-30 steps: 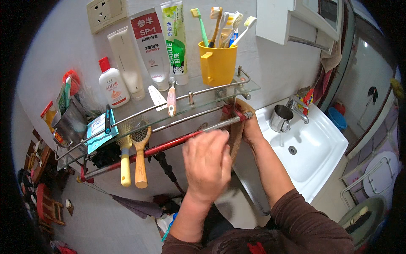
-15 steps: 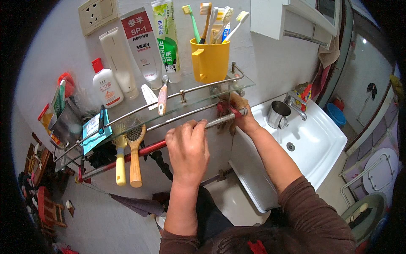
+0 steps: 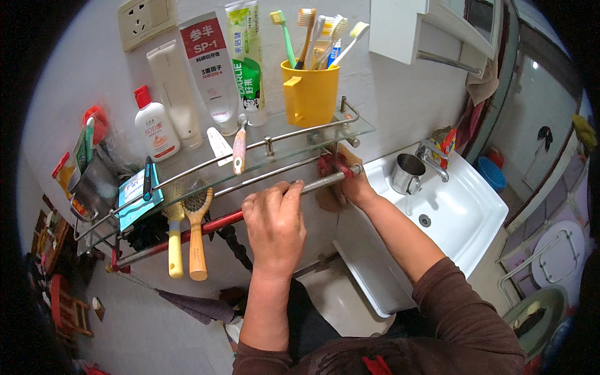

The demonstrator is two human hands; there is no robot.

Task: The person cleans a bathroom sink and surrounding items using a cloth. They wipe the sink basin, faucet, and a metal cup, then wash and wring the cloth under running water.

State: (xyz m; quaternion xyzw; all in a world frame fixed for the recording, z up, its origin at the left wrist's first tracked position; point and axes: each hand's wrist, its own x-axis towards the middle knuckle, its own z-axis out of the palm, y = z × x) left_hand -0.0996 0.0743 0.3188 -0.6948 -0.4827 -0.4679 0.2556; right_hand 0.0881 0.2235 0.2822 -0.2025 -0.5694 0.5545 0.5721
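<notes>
The rail (image 3: 222,222) runs below the front edge of the glass shelf (image 3: 294,147), from 8 o'clock to 2 o'clock through the left hand (image 3: 274,228). Treat the rail as stiff, probably metal; the bare section toward 2 o'clock may be slippery, and the red section may offer better friction. Take hold on the straight span between the wooden hairbrush (image 3: 197,244) and the end bracket (image 3: 331,165). Avoid levering against the shelf; glass is likely brittle. State of the hands: left, narrow, fingers curled at the rail, back of hand upward, forearm rising from 6 o'clock; right hand (image 3: 357,186), behind the rail's 2 o'clock end, forearm from 5 o'clock, fingers hidden, grip cannot be determined.
</notes>
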